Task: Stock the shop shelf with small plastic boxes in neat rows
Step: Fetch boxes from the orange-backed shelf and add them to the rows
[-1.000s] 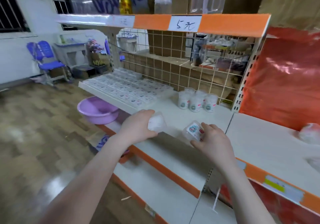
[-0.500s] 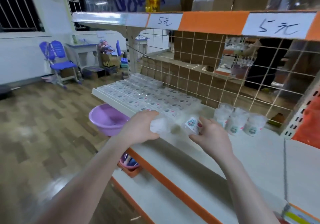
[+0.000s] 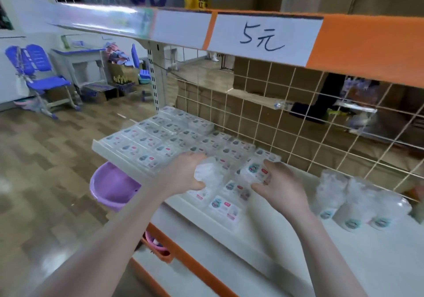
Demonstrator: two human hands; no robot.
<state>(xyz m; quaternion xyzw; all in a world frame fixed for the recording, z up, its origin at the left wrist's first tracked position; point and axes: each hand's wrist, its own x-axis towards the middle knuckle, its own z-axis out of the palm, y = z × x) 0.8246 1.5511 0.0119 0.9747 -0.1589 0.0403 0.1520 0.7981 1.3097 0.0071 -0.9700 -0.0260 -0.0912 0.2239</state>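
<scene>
Several small clear plastic boxes with labelled lids [image 3: 160,140] lie in rows on the white shelf [image 3: 286,234], filling its left part. My left hand [image 3: 185,175] grips a clear plastic box [image 3: 206,173] just above the right end of the rows. My right hand [image 3: 282,186] holds another labelled box [image 3: 255,170] between thumb and fingers, tilted, over the rows' right edge. More boxes [image 3: 226,207] lie flat below both hands.
Three wrapped round packs [image 3: 358,205] stand on the shelf to the right. A wire grid [image 3: 298,118] backs the shelf; an upper shelf with a price tag [image 3: 263,37] hangs overhead. A purple basin [image 3: 110,186] sits below left. Chairs and a desk stand across the floor.
Both hands have moved forward and left along the shelf with their boxes, from the bare shelf part to over the right end of the rows. The view came closer.
</scene>
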